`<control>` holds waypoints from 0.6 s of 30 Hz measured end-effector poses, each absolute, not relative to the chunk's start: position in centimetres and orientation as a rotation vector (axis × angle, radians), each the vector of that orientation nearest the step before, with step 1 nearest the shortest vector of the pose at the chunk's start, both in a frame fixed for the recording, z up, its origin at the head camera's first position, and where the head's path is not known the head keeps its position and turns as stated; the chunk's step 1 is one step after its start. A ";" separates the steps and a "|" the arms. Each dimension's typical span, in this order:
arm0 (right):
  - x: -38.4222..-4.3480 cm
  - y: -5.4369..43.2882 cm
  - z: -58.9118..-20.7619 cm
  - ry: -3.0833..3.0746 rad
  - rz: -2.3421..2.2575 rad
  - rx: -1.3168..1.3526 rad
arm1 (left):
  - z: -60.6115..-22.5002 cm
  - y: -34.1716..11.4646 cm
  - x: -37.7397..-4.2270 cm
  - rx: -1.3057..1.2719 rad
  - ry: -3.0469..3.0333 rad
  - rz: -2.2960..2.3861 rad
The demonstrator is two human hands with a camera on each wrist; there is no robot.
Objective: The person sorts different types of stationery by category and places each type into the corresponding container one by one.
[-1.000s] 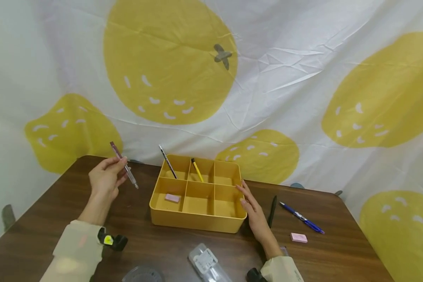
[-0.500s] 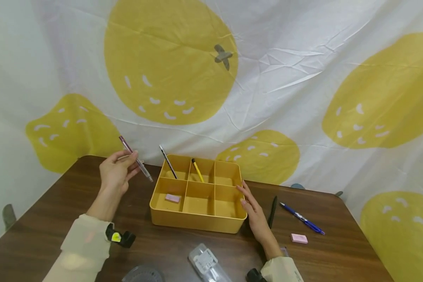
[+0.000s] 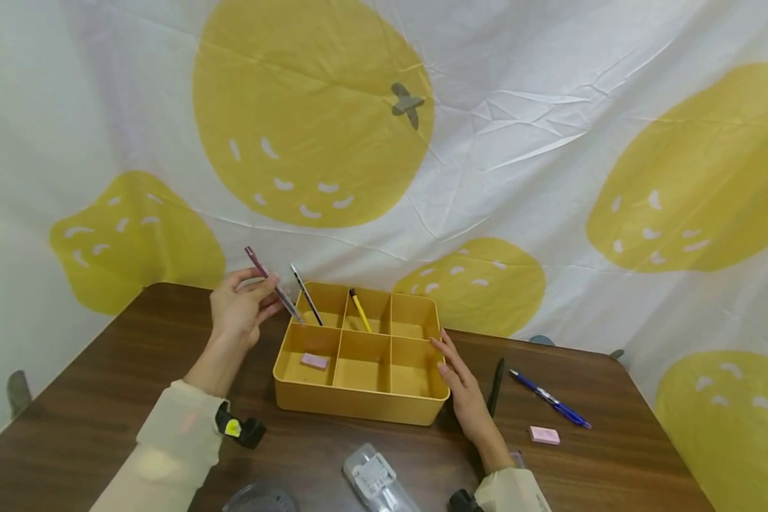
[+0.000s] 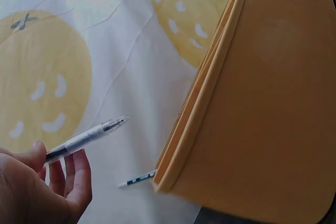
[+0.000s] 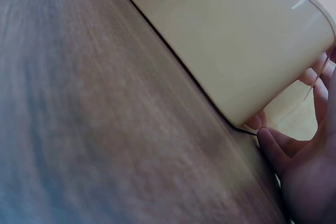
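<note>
My left hand point(image 3: 240, 309) pinches a clear-barrelled pen point(image 3: 286, 300) with a purple end. In the head view the pen's tip overlaps the left rim of a yellow divided box point(image 3: 358, 404); in the left wrist view it points toward the box, apart from it. A black-and-white patterned pencil point(image 3: 305, 293) leans in the back left compartment. The back middle one holds a yellow pencil-like stick point(image 3: 360, 311) with a black end. In the front left compartment lies a pink eraser point(image 3: 314, 361). My right hand point(image 3: 471, 402) rests against the box's right side, fingers extended along its wall.
Right of the box, a dark pen point(image 3: 496, 387), a blue pen point(image 3: 550, 400) and another pink eraser point(image 3: 544, 435) lie on the wooden table point(image 3: 601, 462). Near the front are a clear labelled plastic case point(image 3: 376, 478) and a round clear object point(image 3: 260, 499). A patterned curtain point(image 3: 518, 171) hangs behind.
My left hand has carried the pen rightward, from beside the box to its back left corner. My right hand and the box have stayed in place.
</note>
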State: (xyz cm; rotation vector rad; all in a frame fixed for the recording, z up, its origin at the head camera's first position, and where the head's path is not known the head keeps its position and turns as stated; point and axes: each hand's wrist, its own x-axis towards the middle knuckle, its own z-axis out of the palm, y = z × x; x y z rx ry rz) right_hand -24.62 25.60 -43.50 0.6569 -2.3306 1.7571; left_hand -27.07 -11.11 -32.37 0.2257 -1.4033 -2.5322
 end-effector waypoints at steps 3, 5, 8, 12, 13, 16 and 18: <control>-24.2 25.5 -42.8 -2.339 1.775 0.651 | -32.2 -10.5 -27.3 0.224 -1.426 -2.542; -23.8 25.3 -42.2 -2.346 1.770 0.658 | -32.2 -10.1 -27.5 0.223 -1.434 -2.547; -23.2 25.0 -41.4 -2.346 1.762 0.675 | -32.1 -9.5 -27.7 0.220 -1.442 -2.562; -23.5 25.2 -41.9 -2.341 1.758 0.666 | -32.0 -8.6 -28.0 0.191 -1.451 -2.571; -23.8 25.4 -42.3 -2.336 1.759 0.661 | -32.0 -8.3 -28.1 0.176 -1.454 -2.571; -24.0 25.6 -42.7 -2.339 1.755 0.648 | -31.8 -7.6 -28.3 0.152 -1.483 -2.549; -23.7 25.4 -42.3 -2.343 1.766 0.636 | -31.8 -7.1 -28.4 0.144 -1.504 -2.531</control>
